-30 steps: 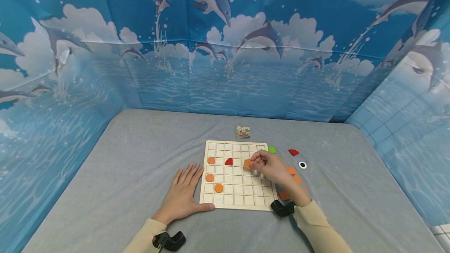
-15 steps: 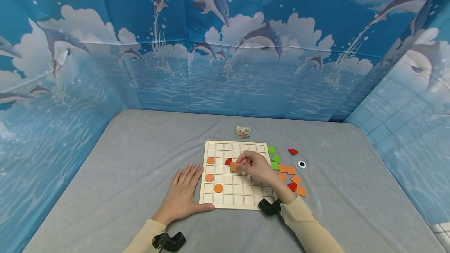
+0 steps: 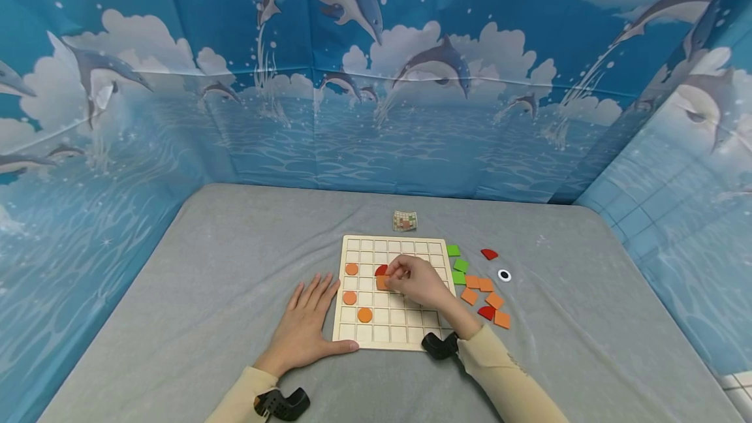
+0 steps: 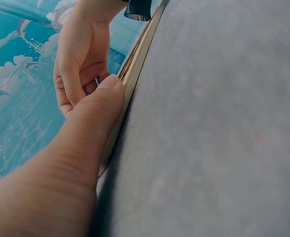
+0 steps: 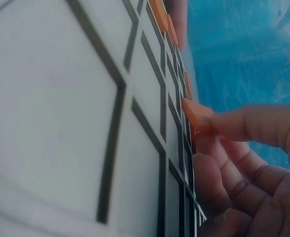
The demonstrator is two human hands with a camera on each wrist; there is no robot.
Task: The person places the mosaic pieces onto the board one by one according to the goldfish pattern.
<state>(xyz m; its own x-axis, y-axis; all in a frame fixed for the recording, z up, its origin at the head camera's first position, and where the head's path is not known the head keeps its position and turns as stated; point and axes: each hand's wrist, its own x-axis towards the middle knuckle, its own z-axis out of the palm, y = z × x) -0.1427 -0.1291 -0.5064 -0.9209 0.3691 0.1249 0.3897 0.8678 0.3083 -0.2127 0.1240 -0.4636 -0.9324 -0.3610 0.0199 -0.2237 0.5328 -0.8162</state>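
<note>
A pale wooden grid board point(image 3: 414, 335) lies on the grey cloth. My right hand point(image 3: 418, 282) pinches an orange square tile point(image 3: 382, 282) between thumb and fingers over the board, just below a red quarter-circle piece point(image 3: 381, 270). In the right wrist view the tile point(image 5: 198, 116) tilts, one corner close to the grid. My left hand point(image 3: 305, 330) lies flat with fingers spread at the board's left edge, its thumb touching the near-left corner. Three orange discs, one of them the nearest disc point(image 3: 365, 314), sit in cells on the left side.
Right of the board lie several green squares point(image 3: 461, 266), several loose orange squares point(image 3: 495, 300), two red quarter-circles, one the far red piece point(image 3: 489, 254), and a white disc with a dark centre point(image 3: 504, 275). A small patterned card point(image 3: 405, 220) lies behind the board.
My right hand has moved left across the board with the orange tile, from the right-hand cells to just below the red piece. The left hand has stayed in place.
</note>
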